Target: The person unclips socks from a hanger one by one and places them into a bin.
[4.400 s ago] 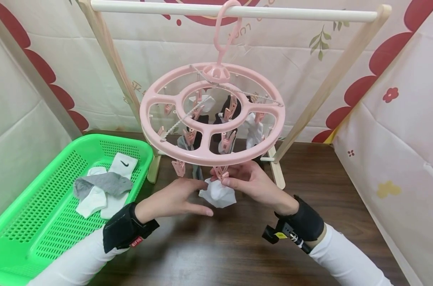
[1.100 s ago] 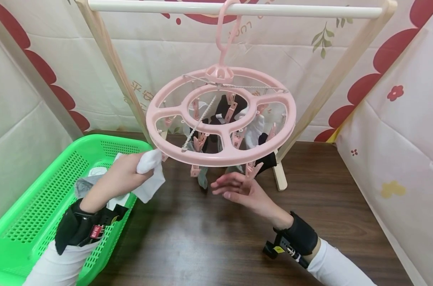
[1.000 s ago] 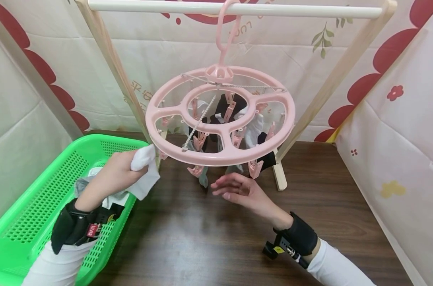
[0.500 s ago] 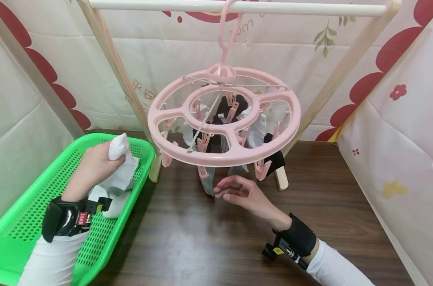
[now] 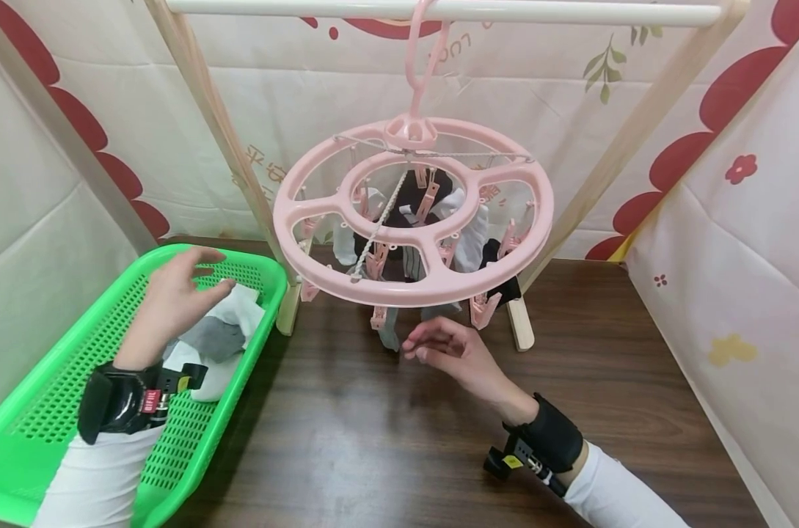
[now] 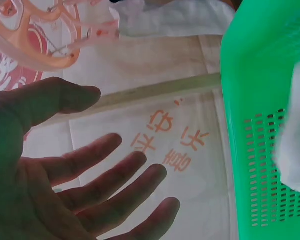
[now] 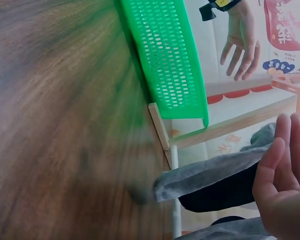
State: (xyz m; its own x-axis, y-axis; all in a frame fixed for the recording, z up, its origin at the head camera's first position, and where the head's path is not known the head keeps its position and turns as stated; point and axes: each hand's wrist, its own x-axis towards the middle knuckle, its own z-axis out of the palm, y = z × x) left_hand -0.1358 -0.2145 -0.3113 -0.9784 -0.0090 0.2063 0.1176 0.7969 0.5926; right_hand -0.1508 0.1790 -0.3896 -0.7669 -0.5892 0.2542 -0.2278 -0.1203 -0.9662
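My left hand [image 5: 171, 304] hovers over the green plastic basket [image 5: 16, 484], fingers spread and holding nothing. Below it in the basket lie a white sock [image 5: 246, 312], a grey sock [image 5: 216, 339] and more white fabric [image 5: 213, 381]. A round pink clip hanger [image 5: 399, 295] hangs in the middle, with black, white and grey socks clipped beneath. Under its front edge, my right hand [image 5: 455, 359] has loosely bent fingers and nothing in its grasp. Near those fingers hangs a grey sock [image 7: 210, 175], beside a black sock [image 7: 220, 194]. One front clip [image 5: 483, 311] bears no sock.
A rack with a white top bar [image 5: 307, 9] and wooden legs [image 5: 637, 125] carries the hanger. The dark wooden tabletop [image 5: 373, 455] spreads in front. Printed cloth walls [image 5: 736, 242] enclose the back and both sides.
My left hand carried a white sock from the hanger's front to the basket and let go of it there. The right hand has stayed almost still under the hanger, which swings slightly.
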